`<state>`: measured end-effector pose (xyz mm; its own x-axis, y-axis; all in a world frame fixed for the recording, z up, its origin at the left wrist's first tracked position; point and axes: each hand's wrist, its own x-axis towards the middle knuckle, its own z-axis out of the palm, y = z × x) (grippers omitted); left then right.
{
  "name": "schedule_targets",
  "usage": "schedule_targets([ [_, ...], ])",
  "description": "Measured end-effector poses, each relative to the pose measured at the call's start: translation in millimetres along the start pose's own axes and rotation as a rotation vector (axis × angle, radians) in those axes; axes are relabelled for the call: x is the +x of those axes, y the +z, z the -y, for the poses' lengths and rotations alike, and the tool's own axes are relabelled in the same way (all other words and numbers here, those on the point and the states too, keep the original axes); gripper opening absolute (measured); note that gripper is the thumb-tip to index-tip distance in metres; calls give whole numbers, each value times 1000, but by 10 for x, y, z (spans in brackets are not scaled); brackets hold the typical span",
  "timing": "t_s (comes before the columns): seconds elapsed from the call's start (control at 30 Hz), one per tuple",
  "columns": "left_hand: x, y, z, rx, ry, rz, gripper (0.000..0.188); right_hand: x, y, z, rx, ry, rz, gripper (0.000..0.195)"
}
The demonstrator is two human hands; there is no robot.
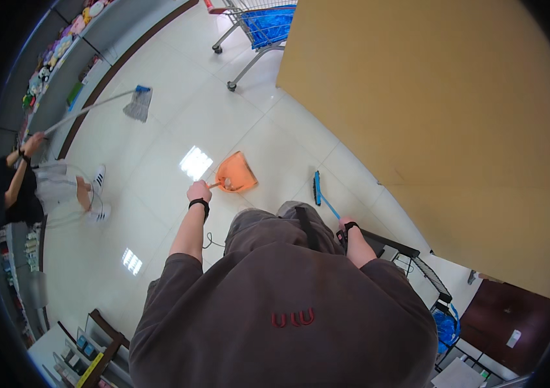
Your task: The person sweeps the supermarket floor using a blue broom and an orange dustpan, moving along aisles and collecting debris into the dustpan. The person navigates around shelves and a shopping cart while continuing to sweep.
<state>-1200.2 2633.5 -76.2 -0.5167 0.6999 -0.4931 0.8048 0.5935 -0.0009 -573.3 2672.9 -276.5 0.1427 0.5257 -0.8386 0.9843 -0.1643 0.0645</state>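
Note:
My left hand (199, 191) grips the handle of an orange plastic dustpan (236, 169). Some small pale debris (228, 183) lies in the pan near its handle end. In my right hand (346, 224) is the blue shaft of a brush (317, 188) with a blue head and dark bristles. The brush head is to the right of the dustpan, apart from it, over the pale tiled floor (275, 131). Whether pan or brush touches the tiles is hard to tell.
At left a person (22, 189) holds a long-handled broom (138, 104) beside shelves of plush toys (56, 51). A shopping cart (255, 29) stands at the top. A large brown board (430, 106) fills the right side. Black metal racks (420, 266) stand close by my right arm.

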Motion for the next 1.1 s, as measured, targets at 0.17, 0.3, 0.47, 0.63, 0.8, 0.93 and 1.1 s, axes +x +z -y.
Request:
schedule_targets([
  [0.17,-88,84,329,-59,-136,15,18,-205,-553,484,-232,-176,76,18],
  [0.3,-57,32,281,-118,-177,1,20,-76,-909,629,-80,-66,57,18],
  [0.47,-132,-173,214,-77,-251,-9,18,191,-1496,928,90,20,48,19],
  [0.63,-61,-165,230,-86,-310,20,20,537,-2188,1390,347,167,40,19],
  [0.8,97,-221,172,-97,-331,30,18,630,-2626,2234,47,-80,-94,24],
  [0.93,112,-295,52,-93,-353,28,18,244,-2476,2993,51,-100,-29,28],
  [1.1,189,-344,-39,-173,-408,14,16,-303,-2103,3728,-155,-269,-22,25],
])
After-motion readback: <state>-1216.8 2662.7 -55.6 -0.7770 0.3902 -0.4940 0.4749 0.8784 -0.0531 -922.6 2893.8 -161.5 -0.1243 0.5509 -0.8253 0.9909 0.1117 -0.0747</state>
